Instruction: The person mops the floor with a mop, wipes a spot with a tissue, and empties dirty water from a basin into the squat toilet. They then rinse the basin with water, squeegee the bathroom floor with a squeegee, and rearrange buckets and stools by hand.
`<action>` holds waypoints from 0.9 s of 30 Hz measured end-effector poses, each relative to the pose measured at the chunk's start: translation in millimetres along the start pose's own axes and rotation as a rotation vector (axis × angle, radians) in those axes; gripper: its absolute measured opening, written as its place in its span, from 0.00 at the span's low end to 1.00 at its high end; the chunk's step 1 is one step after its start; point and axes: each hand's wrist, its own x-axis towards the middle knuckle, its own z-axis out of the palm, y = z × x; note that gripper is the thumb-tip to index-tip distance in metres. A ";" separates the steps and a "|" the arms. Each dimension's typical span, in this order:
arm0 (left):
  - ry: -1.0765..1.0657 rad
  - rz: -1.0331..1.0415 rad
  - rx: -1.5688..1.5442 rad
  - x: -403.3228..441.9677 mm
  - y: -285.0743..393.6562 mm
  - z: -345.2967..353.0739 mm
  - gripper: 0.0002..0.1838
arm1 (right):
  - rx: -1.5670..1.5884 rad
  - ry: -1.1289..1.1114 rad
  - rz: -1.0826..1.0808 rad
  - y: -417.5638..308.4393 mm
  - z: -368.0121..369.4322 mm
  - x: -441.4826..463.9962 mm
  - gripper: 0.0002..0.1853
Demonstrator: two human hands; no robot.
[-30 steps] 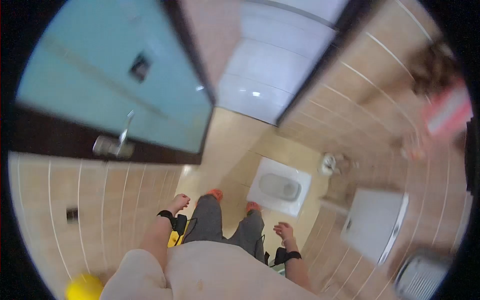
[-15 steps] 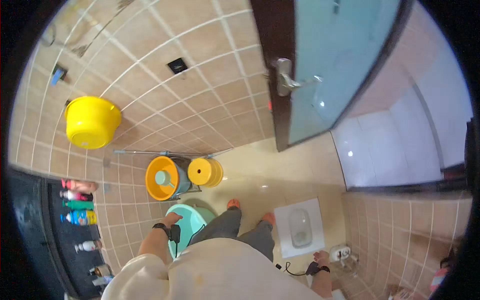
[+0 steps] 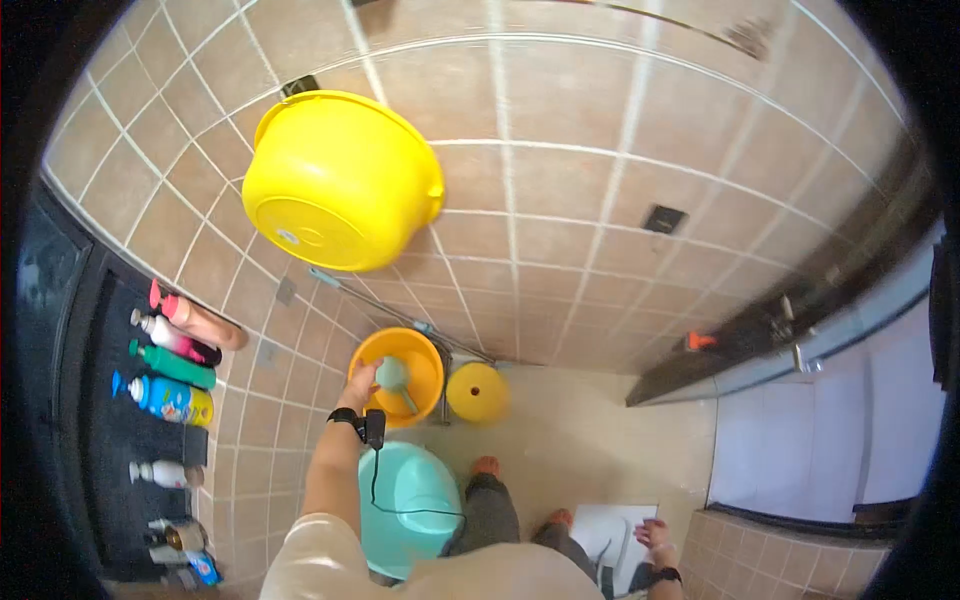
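My left hand [image 3: 362,385] reaches over the left rim of an orange basin [image 3: 433,355]. Its fingers are closed at the edge of the pale green water dipper [image 3: 392,373], whose handle points down to the right inside the basin. Below that arm stands a turquoise tub [image 3: 385,520], with a black cable from my wrist hanging across it. My right hand [image 3: 652,535] hangs at the lower right beside the white squat toilet [image 3: 590,522]. Its fingers are apart and nothing is in them.
A yellow stool [image 3: 477,392] stands right of the basin. On the wall hangs a big yellow basin [image 3: 340,185], with a mop pole [image 3: 370,298] below. Bottles, including a blue-and-yellow one [image 3: 170,398], line the dark ledge at left. A door [image 3: 760,330] is at right.
My left hand has moved from the turquoise tub forward to the dipper in the orange basin. The view has swung left, so the wall basin looks larger. My right hand stays low at the right.
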 end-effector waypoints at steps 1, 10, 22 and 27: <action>-0.091 0.028 -0.126 37.9 9.7 -19.4 0.31 | -0.149 0.053 0.022 -0.2 8.2 -17.2 0.09; -0.040 0.167 -0.414 237.5 93.1 -105.0 0.18 | -1.097 0.353 -0.012 -0.4 18.1 -92.3 0.08; -0.261 0.673 -0.025 96.9 63.8 25.8 0.04 | -0.820 -0.060 -0.210 42.1 207.6 -45.6 0.11; -0.648 0.967 -0.121 -71.4 0.4 139.5 0.07 | -0.090 -0.401 0.071 -47.5 384.0 -80.5 0.21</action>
